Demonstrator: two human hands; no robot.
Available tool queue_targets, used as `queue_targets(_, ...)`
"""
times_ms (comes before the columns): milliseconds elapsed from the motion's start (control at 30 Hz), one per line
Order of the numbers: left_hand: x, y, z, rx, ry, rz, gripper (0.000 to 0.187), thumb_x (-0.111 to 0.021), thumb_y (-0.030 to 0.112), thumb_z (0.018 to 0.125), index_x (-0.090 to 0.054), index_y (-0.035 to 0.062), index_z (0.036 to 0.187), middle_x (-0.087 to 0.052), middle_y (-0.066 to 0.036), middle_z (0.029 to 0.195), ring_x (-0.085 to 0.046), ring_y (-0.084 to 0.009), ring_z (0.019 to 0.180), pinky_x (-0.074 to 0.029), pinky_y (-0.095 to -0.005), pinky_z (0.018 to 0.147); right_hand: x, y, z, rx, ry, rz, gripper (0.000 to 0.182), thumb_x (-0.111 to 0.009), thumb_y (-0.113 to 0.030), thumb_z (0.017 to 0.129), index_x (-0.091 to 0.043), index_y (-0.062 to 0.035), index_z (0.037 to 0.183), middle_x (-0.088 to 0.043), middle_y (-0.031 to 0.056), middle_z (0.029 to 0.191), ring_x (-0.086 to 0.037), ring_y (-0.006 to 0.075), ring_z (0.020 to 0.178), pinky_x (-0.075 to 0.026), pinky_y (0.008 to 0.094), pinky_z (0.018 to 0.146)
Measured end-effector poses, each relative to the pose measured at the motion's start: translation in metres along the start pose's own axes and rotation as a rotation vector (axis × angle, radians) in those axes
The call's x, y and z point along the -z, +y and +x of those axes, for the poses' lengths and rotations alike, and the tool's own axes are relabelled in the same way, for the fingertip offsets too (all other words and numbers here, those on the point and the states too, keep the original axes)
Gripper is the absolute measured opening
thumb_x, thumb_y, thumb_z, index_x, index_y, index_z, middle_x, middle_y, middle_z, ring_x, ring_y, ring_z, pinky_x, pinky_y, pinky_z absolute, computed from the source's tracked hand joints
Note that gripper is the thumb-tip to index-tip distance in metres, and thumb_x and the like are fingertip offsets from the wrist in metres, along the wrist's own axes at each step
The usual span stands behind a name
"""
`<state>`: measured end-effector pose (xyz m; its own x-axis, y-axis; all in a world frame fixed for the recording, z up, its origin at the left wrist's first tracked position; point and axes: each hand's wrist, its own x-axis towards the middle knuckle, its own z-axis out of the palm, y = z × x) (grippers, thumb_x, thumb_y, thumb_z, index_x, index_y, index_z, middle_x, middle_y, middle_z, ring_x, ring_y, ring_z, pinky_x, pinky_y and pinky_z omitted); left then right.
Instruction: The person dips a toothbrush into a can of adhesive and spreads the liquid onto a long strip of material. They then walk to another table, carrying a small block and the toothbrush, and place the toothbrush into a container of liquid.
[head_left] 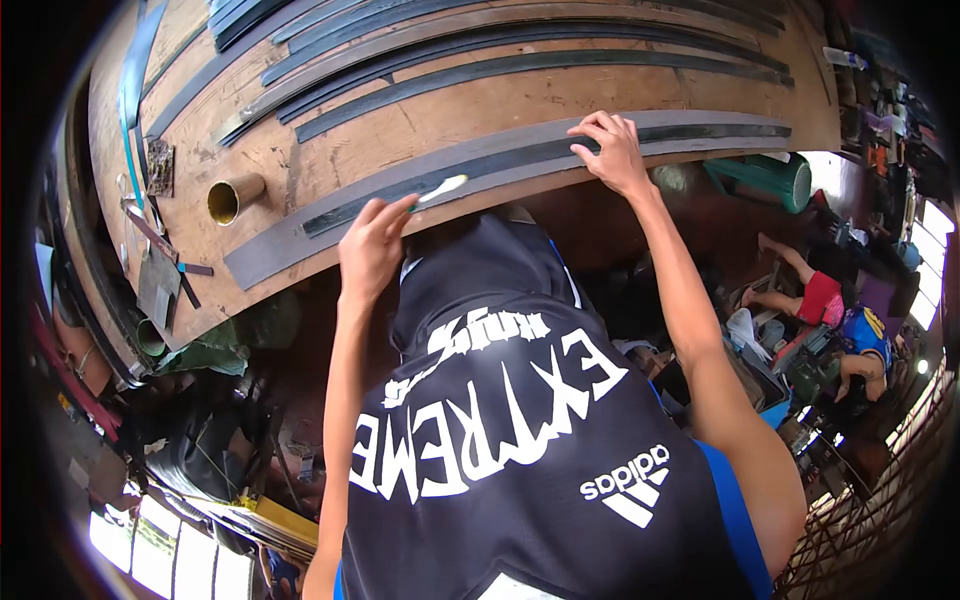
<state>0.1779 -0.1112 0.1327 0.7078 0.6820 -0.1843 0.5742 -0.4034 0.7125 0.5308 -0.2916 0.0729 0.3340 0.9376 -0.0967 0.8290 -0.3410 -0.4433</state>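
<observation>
In the head view my left hand (372, 248) is closed around a small brush (442, 189) with a white head and a bit of green near my fingers. Its head lies over a long black strip (400, 193), which rests on a wider grey strip (290, 246) along the table's near edge. Farther right, my right hand (612, 150) has its thumb and curled fingers on either side of the black strip, gripping it across its width. Left of the strips, a tilted can (235, 198) shows yellowish stuff inside.
Several long dark strips (540, 62) lie across the back of the wooden table (480, 120). Scraps and a metal plate (158, 283) sit at its left corner. A green cylinder (780, 182) is beside the near edge at right. Another person's legs (785, 270) show at far right.
</observation>
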Motion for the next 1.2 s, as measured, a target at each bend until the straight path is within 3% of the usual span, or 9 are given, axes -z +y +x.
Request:
queue_targets(100,-0.057,0.007,0.025,-0.165,0.012,0.11,0.033,-0.068,0.004,0.085,-0.075,0.0212,0.113,-0.064,-0.004,0.092,-0.067,-0.026,0.079,-0.054,-0.0378,0.067,-0.004,0.012,-0.003,0.107,-0.023,-0.016,0.026,-0.077,-0.021,0.079,-0.074,-0.0153,0.105,-0.062,0.0009,0.106,-0.056,0.0236,0.109,-0.035,0.0425,0.102)
queue_targets(233,-0.106,0.013,0.05,-0.301,-0.043,0.281,0.039,-0.066,0.005,0.086,-0.074,0.0257,0.118,-0.064,-0.003,0.097,-0.067,-0.0234,0.08,-0.055,-0.0362,0.069,-0.022,0.014,0.006,0.22,-0.039,0.019,0.029,-0.077,-0.022,0.08,-0.072,-0.0141,0.108,-0.062,0.001,0.109,-0.055,0.0231,0.111,-0.032,0.0453,0.107)
queue_targets(367,-0.128,0.021,0.065,-0.322,-0.066,0.288,0.042,-0.062,0.005,0.087,-0.072,0.0273,0.12,-0.063,-0.004,0.098,-0.067,-0.0241,0.083,-0.055,-0.0367,0.071,-0.026,0.02,0.012,0.266,-0.063,0.024,0.026,-0.076,-0.023,0.081,-0.072,-0.0142,0.106,-0.062,0.0,0.109,-0.055,0.0219,0.111,-0.031,0.0466,0.108)
queue_targets(600,-0.139,0.024,0.07,-0.322,-0.086,0.331,0.043,-0.057,0.003,0.087,-0.073,0.0276,0.118,-0.063,-0.003,0.099,-0.067,-0.0236,0.084,-0.057,-0.0376,0.072,-0.031,0.026,0.008,0.281,-0.086,0.028,0.02,-0.075,-0.024,0.082,-0.074,-0.015,0.1,-0.063,-0.0029,0.107,-0.055,0.0203,0.11,-0.03,0.0491,0.107)
queue_targets(833,-0.082,-0.02,0.038,-0.181,-0.092,0.473,0.039,-0.061,0.003,0.088,-0.074,0.027,0.116,-0.063,-0.004,0.098,-0.069,-0.0249,0.083,-0.055,-0.0369,0.068,-0.03,0.025,0.007,0.3,-0.051,-0.003,0.017,-0.075,-0.024,0.083,-0.074,-0.016,0.099,-0.061,-0.0044,0.105,-0.054,0.0192,0.108,-0.026,0.0544,0.11)
queue_targets(1000,-0.055,-0.009,0.029,-0.123,-0.038,0.503,0.039,-0.063,0.004,0.086,-0.075,0.0261,0.115,-0.063,-0.002,0.095,-0.068,-0.0241,0.078,-0.055,-0.0367,0.065,-0.032,0.025,0.007,0.306,-0.049,-0.003,0.017,-0.075,-0.023,0.083,-0.074,-0.0156,0.098,-0.06,-0.0042,0.105,-0.054,0.0193,0.107,-0.026,0.0544,0.11)
queue_targets(1200,-0.125,0.024,0.065,-0.287,0.003,0.308,0.04,-0.06,0.004,0.083,-0.075,0.0263,0.113,-0.062,-0.002,0.095,-0.067,-0.0225,0.082,-0.056,-0.0372,0.069,-0.03,0.024,0.01,0.319,-0.064,-0.002,0.018,-0.076,-0.022,0.081,-0.074,-0.0146,0.097,-0.06,-0.0039,0.104,-0.055,0.0193,0.107,-0.027,0.0545,0.11)
